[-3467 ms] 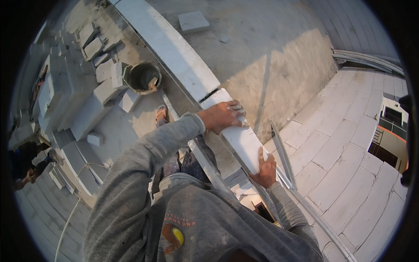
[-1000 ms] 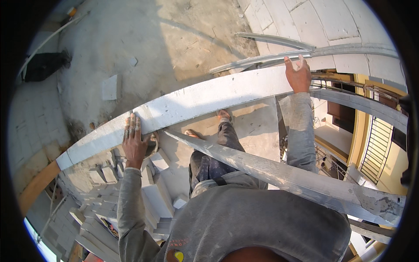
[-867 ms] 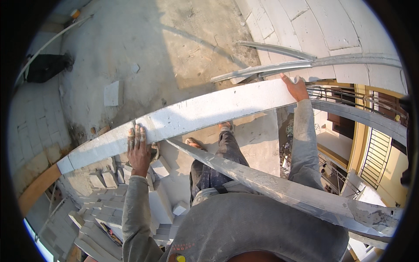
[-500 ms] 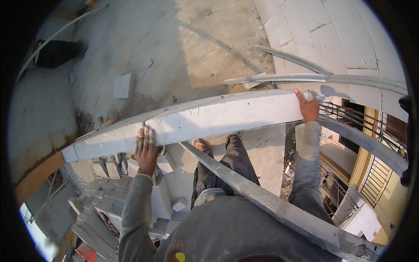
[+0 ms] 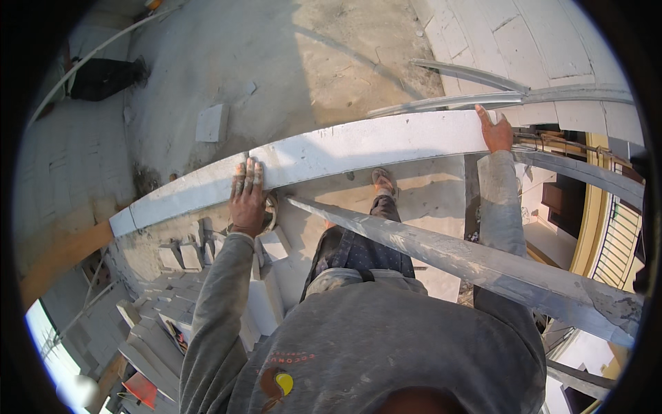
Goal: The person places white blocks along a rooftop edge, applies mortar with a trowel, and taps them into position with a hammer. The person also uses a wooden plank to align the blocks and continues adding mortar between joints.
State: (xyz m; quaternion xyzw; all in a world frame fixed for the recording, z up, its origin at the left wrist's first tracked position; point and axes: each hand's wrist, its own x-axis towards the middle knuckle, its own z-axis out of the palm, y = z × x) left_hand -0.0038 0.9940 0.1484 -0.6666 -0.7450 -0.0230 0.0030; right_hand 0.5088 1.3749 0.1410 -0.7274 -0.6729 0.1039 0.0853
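A long white block row point(image 5: 358, 141) runs across my view, bending with the lens, beside a wooden board point(image 5: 55, 265) at its left end. My left hand point(image 5: 246, 196) lies on the row near a joint, fingers stretched out and slightly apart, dusted pale. My right hand point(image 5: 496, 131) grips the right end of the longer block, thumb and fingers curled over it. A pale, scuffed beam point(image 5: 441, 255) slants below the row, across my legs, toward the lower right. A bucket point(image 5: 271, 214) is mostly hidden behind my left hand, and my sandalled foot point(image 5: 383, 181) stands beyond the beam.
Block piles point(image 5: 158, 331) sit lower left. A loose block point(image 5: 212, 123) lies on the concrete floor point(image 5: 345, 69). Metal channels point(image 5: 469, 76) lie upper right. A dark-clothed person point(image 5: 103, 79) is at the upper left. A railing point(image 5: 610, 248) and a drop show at the right.
Since the oldest frame my view has turned and both hands have moved farther apart along the block row. In the last second they stay on it, with small shifts of view.
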